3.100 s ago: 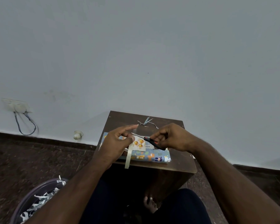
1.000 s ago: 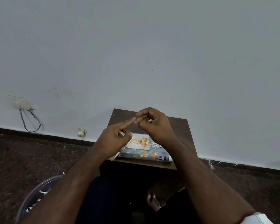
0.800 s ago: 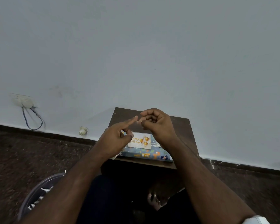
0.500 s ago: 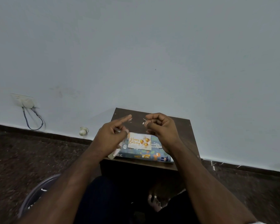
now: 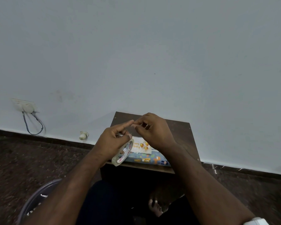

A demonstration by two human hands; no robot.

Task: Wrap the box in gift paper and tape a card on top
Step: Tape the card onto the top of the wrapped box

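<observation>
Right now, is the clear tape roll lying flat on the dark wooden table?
No, the left hand holds the tape roll above the table.

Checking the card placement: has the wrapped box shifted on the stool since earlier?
No. The wrapped box lies at the stool's front edge as before.

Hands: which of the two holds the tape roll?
The left hand holds the tape roll, index finger pointing out. The right hand only curls its fingers at that fingertip.
</observation>
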